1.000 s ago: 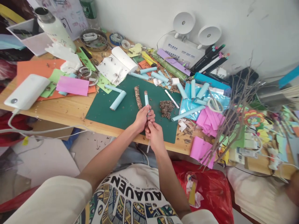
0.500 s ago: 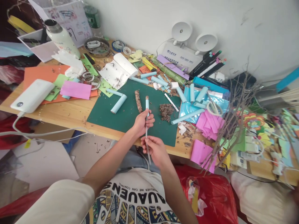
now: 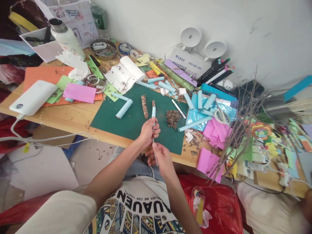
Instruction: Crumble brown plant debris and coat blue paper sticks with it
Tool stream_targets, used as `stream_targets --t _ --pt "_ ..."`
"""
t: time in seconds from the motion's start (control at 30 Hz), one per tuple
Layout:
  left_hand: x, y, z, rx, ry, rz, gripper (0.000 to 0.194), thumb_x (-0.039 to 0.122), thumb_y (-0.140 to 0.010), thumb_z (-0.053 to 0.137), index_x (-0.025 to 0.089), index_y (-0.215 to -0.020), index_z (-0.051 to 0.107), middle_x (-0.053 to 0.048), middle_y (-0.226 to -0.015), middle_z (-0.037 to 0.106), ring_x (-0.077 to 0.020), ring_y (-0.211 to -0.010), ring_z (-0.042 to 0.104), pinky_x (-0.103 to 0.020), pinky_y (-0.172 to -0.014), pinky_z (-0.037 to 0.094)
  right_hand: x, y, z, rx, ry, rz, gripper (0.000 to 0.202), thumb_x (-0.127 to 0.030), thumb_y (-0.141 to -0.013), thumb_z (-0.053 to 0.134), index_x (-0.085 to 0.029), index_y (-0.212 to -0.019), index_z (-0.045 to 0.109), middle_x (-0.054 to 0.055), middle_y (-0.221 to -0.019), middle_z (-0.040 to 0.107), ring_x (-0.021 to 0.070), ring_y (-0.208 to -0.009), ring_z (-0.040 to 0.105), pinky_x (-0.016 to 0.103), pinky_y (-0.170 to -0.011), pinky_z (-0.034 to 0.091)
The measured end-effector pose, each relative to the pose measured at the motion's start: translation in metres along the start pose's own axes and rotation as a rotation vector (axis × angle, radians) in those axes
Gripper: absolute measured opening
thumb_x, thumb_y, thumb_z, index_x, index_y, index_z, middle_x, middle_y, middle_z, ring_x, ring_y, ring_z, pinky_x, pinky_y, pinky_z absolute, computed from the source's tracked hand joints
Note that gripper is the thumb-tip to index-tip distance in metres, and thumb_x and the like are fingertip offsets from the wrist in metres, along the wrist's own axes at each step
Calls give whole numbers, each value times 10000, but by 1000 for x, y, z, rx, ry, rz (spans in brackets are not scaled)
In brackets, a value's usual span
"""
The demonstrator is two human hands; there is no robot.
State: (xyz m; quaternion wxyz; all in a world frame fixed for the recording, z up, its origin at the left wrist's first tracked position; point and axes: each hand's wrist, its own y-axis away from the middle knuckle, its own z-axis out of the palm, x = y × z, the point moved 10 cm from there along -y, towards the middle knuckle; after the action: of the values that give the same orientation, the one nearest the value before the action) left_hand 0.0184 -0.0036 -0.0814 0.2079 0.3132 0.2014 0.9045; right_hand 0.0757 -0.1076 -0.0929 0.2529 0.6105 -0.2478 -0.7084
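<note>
My left hand point(image 3: 149, 130) is wrapped round the lower part of a light blue paper tube point(image 3: 153, 112), held upright over the front of the green mat point(image 3: 112, 118). A brown crumbly plug point(image 3: 153, 103) sticks out of the tube's far end. My right hand point(image 3: 161, 156), nearer my body, pinches a thin grey rod point(image 3: 156, 158) that runs up towards the tube's near end. Left of the tube lies a brown, crumbly roll point(image 3: 144, 107). To its right are a dark brown crumbly heap point(image 3: 173, 119) and a thin white stick point(image 3: 178, 108).
Several blue tubes lie behind the mat and on a blue plastic packet point(image 3: 192, 117), with scissors point(image 3: 222, 116) beside them. Dry twigs point(image 3: 234, 143) stand at right. A white power bank point(image 3: 33, 98), bottle point(image 3: 67, 39) and coloured papers are at left.
My right hand has moved slightly up towards my left hand, and less of the rod shows between and below them. More of the brown plug sticks out of the tube's far end.
</note>
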Motion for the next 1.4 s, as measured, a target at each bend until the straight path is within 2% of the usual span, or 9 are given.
stream_targets --t 0.23,0.47,0.67,0.83,0.93,1.03,1.17,1.3,1.4 --pt "-5 3 -1 13 82 -14 230 356 -921 567 192 -828 436 96 -555 316 -20 -369 209 -135 -360 113 16 24 -22 133 101 -119 391 -557 -853 558 -171 -804 597 -85 -497 380 48 -406 260 197 -395 171" --pt "-18 18 1 16 58 7 286 412 -871 631 196 -826 449 67 -589 423 -46 -411 329 -150 -383 298 -30 11 -11 215 327 -310 426 -500 -926 444 -221 -611 380 -60 -508 363 89 -480 308 245 -473 230" --pt "-3 18 -7 66 42 41 243 386 -873 620 188 -827 487 39 -611 501 -69 -442 416 -177 -414 390 -7 45 -7 124 476 -309 352 -443 -968 414 -203 -738 529 -60 -539 386 106 -502 348 253 -519 261" --pt "9 33 -22 159 30 76 233 379 -880 615 155 -836 566 -46 -779 635 -121 -640 608 -274 -628 562 18 89 -38 -87 529 -250 311 -418 -968 446 -205 -833 628 -46 -538 452 123 -521 426 255 -554 308" --pt "35 35 -21 140 34 123 206 368 -894 607 164 -869 596 -18 -722 598 -97 -574 564 -214 -545 496 12 101 -68 -25 599 -333 283 -405 -951 482 -207 -873 667 -37 -551 473 131 -522 457 259 -555 324" --pt "82 28 -9 107 -20 329 179 377 -921 582 201 -912 608 40 -608 452 -58 -451 383 -166 -435 318 3 99 -79 75 587 -419 300 -414 -955 462 -209 -888 670 -30 -559 499 133 -520 475 263 -559 350" --pt "114 0 27 78 -496 490 55 249 -886 620 206 -920 620 -5 -703 507 -123 -606 487 -206 -563 378 -9 87 -81 266 468 -510 311 -418 -970 428 -204 -927 650 -27 -570 517 131 -528 473 264 -559 366" --pt "123 -30 92 -97 -1195 801 93 114 -817 609 185 -866 645 -101 -936 575 -269 -965 525 -338 -824 406 -18 77 -88 382 355 -546 310 -431 -968 447 -197 -918 645 -28 -584 503 127 -539 456 259 -546 356" --pt "114 -53 132 -271 -1473 929 125 97 -812 568 182 -790 658 -138 -943 596 -333 -1130 446 -422 -917 353 -17 73 -93 391 292 -529 312 -443 -964 460 -194 -910 641 -30 -592 493 121 -535 436 253 -521 325"
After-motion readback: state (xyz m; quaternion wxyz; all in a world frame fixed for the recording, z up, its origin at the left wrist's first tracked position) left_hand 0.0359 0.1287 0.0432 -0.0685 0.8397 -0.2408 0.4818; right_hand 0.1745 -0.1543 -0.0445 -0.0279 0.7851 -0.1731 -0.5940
